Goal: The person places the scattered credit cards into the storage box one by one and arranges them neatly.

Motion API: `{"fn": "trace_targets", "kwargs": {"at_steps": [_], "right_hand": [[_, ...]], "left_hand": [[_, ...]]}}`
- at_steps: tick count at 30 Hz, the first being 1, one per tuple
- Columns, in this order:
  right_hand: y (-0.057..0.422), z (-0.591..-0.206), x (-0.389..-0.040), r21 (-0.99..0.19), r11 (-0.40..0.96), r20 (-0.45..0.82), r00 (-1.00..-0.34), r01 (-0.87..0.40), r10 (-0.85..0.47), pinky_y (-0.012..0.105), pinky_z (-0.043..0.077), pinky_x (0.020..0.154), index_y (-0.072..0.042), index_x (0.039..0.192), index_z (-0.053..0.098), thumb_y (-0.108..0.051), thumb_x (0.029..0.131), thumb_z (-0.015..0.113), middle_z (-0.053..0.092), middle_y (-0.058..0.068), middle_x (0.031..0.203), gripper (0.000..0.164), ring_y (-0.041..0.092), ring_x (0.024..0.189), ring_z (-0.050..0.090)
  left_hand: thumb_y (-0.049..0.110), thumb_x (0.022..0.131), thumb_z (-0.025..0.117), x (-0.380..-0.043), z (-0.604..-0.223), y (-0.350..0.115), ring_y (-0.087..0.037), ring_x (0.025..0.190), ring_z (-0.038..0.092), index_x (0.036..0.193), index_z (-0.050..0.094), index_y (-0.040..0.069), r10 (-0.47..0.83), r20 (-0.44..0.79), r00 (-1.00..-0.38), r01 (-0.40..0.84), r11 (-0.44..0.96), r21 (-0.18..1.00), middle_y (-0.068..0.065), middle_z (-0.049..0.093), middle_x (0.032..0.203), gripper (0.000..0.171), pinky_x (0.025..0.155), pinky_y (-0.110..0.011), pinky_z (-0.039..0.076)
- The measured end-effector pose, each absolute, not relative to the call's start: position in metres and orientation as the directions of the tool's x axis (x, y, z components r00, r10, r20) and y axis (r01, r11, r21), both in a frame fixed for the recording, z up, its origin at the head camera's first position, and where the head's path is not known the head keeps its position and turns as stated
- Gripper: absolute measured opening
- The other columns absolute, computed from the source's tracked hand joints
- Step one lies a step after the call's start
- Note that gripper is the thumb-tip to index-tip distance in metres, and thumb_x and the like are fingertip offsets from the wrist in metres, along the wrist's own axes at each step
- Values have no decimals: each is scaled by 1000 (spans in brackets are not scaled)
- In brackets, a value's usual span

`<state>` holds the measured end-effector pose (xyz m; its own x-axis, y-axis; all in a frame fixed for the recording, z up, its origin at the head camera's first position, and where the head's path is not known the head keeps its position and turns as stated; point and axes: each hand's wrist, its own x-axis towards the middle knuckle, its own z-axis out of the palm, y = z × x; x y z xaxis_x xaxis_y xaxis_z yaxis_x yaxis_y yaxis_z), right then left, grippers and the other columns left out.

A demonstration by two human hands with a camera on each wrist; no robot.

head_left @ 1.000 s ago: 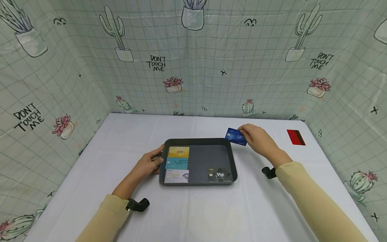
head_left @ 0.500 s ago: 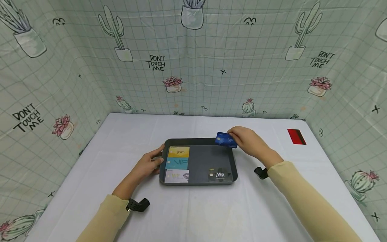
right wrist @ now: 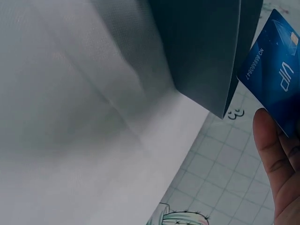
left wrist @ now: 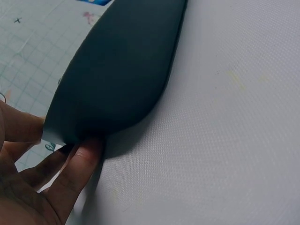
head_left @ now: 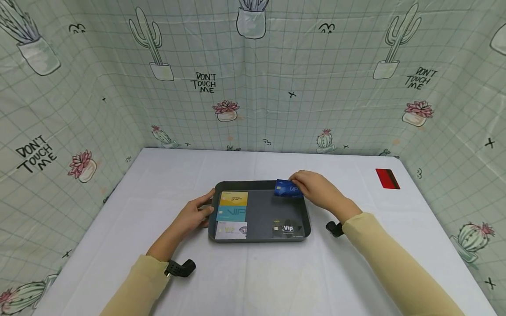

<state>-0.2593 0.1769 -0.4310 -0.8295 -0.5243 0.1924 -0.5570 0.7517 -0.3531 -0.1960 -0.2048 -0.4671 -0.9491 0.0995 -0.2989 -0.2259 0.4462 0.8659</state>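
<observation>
In the head view a dark grey tray [head_left: 258, 240] lies on the white cloth. My left hand [head_left: 195, 214] holds its left side, the thumb [left wrist: 77, 173] against the outer wall in the left wrist view. My right hand [head_left: 318, 193] pinches a blue VIP card [head_left: 285, 188] by its right end, over the tray's back right corner; the card's right end is hidden by the fingers. A yellow card [head_left: 233, 199], a teal VIP card [head_left: 231, 213] and a white VIP card [head_left: 231, 230] lie in a column at the tray's left. A black VIP card [head_left: 287, 228] lies front right in it.
A red card with a dark stripe [head_left: 387, 178] lies on the white tablecloth [head_left: 272, 281] at the back right. Behind and on both sides hangs a checked cloth [head_left: 272, 118] printed with cacti. Each wrist wears a black device.
My right hand has carried the blue card left and toward me, from beyond the tray's back right corner to over the tray. My left hand has stayed at the tray's left side.
</observation>
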Motion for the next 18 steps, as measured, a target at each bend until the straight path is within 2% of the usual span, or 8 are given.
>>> {"fn": "trace_targets", "kwargs": {"at_steps": [18], "right_hand": [[176, -445, -256, -328, 741, 184, -809, -586, -559, 45, 57, 95, -7, 119, 72, -13, 107, 57, 74, 7, 112, 20, 24, 107, 70]], "left_hand": [[9, 106, 55, -196, -469, -205, -25, 104, 56, 163, 33, 23, 95, -304, -948, -233, 446, 864, -22, 37, 163, 62, 70, -28, 53]]}}
